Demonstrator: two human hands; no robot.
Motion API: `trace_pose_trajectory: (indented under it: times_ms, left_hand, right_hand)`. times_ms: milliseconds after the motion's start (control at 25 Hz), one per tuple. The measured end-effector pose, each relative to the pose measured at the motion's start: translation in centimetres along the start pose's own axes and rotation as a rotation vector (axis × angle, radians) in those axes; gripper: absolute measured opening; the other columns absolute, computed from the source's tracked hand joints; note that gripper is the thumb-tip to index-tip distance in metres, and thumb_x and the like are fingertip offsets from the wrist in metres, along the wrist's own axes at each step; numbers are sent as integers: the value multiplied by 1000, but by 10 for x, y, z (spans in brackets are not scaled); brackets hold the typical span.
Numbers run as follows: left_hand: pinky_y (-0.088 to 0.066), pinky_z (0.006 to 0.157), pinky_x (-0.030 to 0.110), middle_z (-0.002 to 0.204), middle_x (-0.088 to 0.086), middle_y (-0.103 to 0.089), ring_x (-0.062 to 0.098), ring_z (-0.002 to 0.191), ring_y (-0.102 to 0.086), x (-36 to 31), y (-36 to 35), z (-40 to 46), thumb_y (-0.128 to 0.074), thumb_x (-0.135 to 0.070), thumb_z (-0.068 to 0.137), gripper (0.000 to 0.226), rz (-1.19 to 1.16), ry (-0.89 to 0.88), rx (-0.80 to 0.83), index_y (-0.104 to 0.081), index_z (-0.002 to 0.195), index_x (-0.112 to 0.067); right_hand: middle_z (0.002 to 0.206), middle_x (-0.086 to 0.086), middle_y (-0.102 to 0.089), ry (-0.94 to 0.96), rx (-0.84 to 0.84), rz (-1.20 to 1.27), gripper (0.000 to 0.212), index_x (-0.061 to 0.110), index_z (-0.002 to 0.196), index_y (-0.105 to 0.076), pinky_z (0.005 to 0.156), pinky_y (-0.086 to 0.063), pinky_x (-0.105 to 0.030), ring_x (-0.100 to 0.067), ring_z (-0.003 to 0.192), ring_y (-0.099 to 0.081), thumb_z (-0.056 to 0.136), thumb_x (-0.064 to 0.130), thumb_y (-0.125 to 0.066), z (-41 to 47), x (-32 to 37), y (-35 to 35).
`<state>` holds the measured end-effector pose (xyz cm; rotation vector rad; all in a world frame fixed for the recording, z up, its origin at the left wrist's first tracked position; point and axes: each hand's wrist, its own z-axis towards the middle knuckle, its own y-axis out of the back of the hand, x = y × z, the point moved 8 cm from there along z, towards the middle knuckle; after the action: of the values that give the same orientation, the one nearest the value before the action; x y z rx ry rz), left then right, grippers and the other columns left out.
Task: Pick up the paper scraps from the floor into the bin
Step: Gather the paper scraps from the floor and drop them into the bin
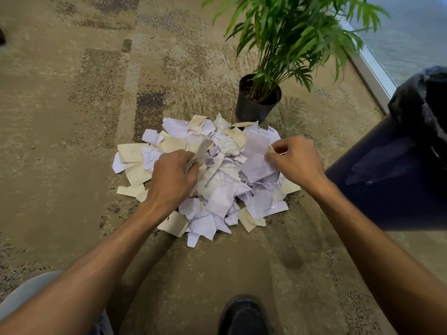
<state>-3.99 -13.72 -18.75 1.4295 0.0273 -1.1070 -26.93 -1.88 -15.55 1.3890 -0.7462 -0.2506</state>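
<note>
A heap of torn white and cream paper scraps [217, 189] lies on the carpet in the middle of the head view. My left hand [173, 175] sits on the heap's left side with its fingers curled round a few scraps. My right hand [294, 159] is at the heap's right side and pinches a large white scrap [256, 155] that stands up from the pile. A dark blue bin [391, 180] lined with a black bag [423, 102] stands just right of my right forearm.
A potted green plant [257, 102] stands right behind the heap. A window frame [372, 73] runs along the far right. My black shoe [244, 315] is at the bottom, and a grey trouser knee [29, 293] at bottom left. Patterned beige carpet [72, 141] spreads to the left.
</note>
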Motion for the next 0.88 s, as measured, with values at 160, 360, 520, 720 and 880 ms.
trace_pose_trajectory:
  times_ms: [160, 360, 520, 720, 880]
  left_hand:
    - [-46, 55, 39, 68, 13, -64, 29, 60, -55, -7, 2, -1, -65, -14, 86, 15, -18, 2, -19, -69, 81, -1]
    - [-47, 55, 39, 68, 14, -66, 29, 60, -56, -9, 7, -3, -65, -16, 86, 17, -48, 51, -32, -69, 80, 0]
    - [-48, 51, 40, 65, 13, -66, 29, 58, -59, -24, 15, 4, -67, -23, 85, 23, -105, 65, -57, -68, 75, -2]
    - [-50, 60, 26, 95, 4, -74, 14, 73, -64, -96, 46, 20, -73, -24, 83, 27, -227, 5, -137, -74, 104, -8]
    - [-55, 68, 31, 96, 4, -74, 13, 78, -65, -176, 67, 43, -74, -26, 81, 29, -299, -97, -174, -74, 104, -10]
  right_hand:
    - [83, 8, -75, 192, 171, 11, 26, 24, 91, -77, 51, -35, -22, -9, 61, -60, 95, 41, -58, -18, 19, -7]
    - [94, 2, -75, 226, 101, -154, 25, 20, 103, -74, 68, -52, -34, -16, 78, -65, 97, 35, -54, -27, 9, -11]
    - [87, -4, -75, 197, -104, -1, 26, 12, 104, -74, 67, -56, -39, -19, 74, -67, 96, 30, -56, -35, 8, 25]
    - [72, -10, -70, 177, -293, 187, 25, 4, 86, -74, 63, -51, -41, -24, 65, -63, 92, 23, -60, -47, 9, 87]
    - [70, -15, -70, 155, -469, 242, 26, 1, 83, -73, 63, -52, -44, -29, 66, -65, 89, 23, -60, -57, -2, 170]
